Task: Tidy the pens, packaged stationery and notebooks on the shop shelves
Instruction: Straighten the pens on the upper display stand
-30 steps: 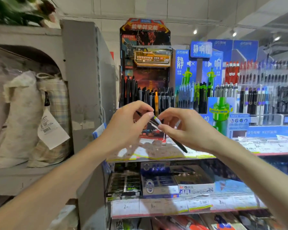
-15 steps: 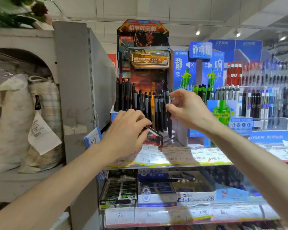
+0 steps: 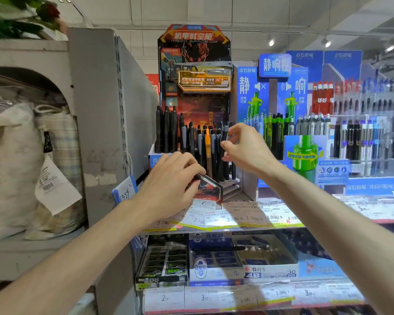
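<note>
Item: slim black plastic pen (image 3: 224,142), upright in red-and-black cardboard mech display stand (image 3: 195,55), 12 o'clock | right hand (image 3: 243,151) pinches its upper barrel | left hand (image 3: 168,185) curls on stand's front lip | Handling: likely light, stiff, smooth; hold mid-barrel.

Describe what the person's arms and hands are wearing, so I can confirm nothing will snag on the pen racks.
Nothing worn shows. The left hand and right hand are bare: no gloves, rings or bands visible. Both forearms are uncovered from the wrist down to the frame edge, with no sleeve, watch or bracelet in view. Anything worn higher up the arms lies outside the picture.
</note>
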Demonstrator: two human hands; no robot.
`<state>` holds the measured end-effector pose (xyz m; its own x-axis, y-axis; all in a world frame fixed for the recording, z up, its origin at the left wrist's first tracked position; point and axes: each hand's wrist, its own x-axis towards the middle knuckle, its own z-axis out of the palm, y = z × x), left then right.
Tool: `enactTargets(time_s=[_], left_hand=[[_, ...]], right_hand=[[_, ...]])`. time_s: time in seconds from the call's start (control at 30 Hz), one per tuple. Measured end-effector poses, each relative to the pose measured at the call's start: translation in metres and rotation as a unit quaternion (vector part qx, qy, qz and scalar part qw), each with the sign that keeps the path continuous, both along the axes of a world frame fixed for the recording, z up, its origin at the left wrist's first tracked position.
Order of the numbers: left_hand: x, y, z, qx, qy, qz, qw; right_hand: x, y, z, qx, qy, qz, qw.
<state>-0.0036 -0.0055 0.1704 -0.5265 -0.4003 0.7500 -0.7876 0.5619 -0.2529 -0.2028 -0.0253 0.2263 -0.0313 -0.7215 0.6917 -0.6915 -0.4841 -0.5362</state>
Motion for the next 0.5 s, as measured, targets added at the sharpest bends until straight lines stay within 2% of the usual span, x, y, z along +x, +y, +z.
enactTargets(time_s=[0.23,0.5], left_hand=[[0.0031,-0.0018,-0.0016,-0.001,-0.003,-0.006,1.0],[0.003,-0.0018,-0.0025,0.001,-0.001,-0.004,1.0]], right_hand=[[0.0028,-0.0012,-0.0045,0.034,0.009,0.005,0.999],[0.0094,-0.0033,-0.0067,0.021,0.027,-0.014,0.999]])
